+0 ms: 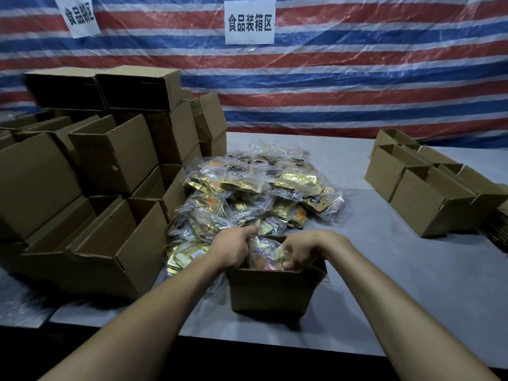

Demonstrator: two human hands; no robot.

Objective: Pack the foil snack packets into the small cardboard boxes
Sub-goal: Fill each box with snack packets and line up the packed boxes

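Both hands are down in the open small cardboard box (pixel 270 291) at the near edge of the grey desk (pixel 398 284). The left hand (pixel 233 248) and the right hand (pixel 298 253) each curl round a side of a clear bag of foil snack packets (pixel 266 254), which stands half inside the box. Just behind lies a heap of more bagged packets (pixel 255 188). Empty boxes are stacked to the left (pixel 96 188); a few more sit on the right (pixel 428 185).

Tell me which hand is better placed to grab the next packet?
Probably left. Both grip a packet in the box, but the left hand is beside the pile; the right hand is farther.
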